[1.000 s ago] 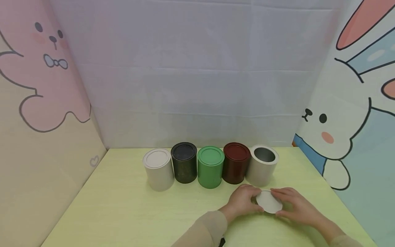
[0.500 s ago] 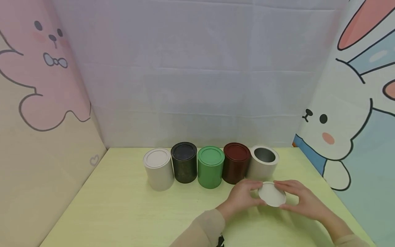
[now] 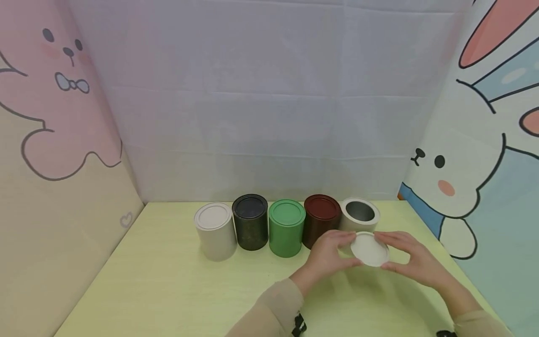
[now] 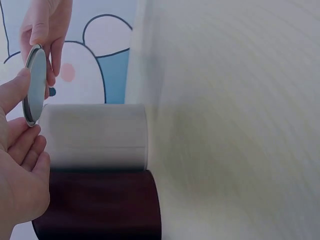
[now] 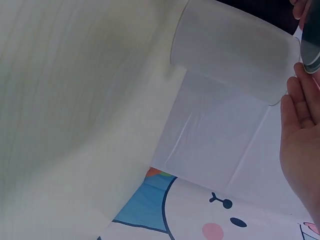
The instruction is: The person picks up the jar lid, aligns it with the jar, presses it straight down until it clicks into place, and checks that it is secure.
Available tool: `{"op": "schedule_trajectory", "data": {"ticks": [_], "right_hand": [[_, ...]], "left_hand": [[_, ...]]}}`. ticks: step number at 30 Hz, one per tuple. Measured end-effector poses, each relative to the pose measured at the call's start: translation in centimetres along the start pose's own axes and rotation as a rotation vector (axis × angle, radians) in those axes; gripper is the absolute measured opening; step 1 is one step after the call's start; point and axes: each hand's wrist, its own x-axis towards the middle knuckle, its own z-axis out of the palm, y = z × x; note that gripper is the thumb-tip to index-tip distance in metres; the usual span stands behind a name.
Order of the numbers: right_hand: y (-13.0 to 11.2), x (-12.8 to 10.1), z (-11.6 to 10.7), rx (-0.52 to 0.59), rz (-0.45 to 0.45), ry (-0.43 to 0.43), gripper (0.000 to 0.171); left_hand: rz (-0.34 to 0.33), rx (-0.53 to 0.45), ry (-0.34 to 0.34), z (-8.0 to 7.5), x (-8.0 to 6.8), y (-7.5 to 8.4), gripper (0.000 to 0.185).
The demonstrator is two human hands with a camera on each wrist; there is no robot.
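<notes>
White lid (image 3: 369, 249) flat, face up

No text, label, brand or number can be read in any view. The cans (image 3: 286, 228), the lid (image 3: 369, 249) and the wall cloths carry no writing; the cloths show only rabbit drawings.

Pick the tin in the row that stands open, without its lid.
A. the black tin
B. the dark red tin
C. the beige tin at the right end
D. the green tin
C: the beige tin at the right end shows a bare metal inside, while both hands hold the lid in front of it.
</notes>
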Motion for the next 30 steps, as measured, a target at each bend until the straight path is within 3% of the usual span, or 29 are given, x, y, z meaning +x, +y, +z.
{"op": "schedule_trajectory", "data": {"ticks": [8, 12, 20, 30], "right_hand": [[-0.1, 1.1, 0.1, 0.018, -0.011, 0.105, 0.079], [-0.2, 1.7, -0.1, 0.002, -0.013, 0.137, 0.078], [-0.3, 2.6, 0.1, -0.031, 0.004, 0.170, 0.076], [0.6, 3.0, 1.1, -0.016, 0.105, 0.211, 0.068]], "left_hand": [[0.035, 0.077, 0.122, -0.9, 0.5, 0.1, 0.061], [0.056, 0.125, 0.146, -1.6, 1.1, 0.3, 0.063], [0.016, 0.144, 0.091, -2.7, 2.4, 0.7, 0.064], [-0.063, 0.143, 0.021, -2.6, 3.9, 0.1, 0.061]]}}
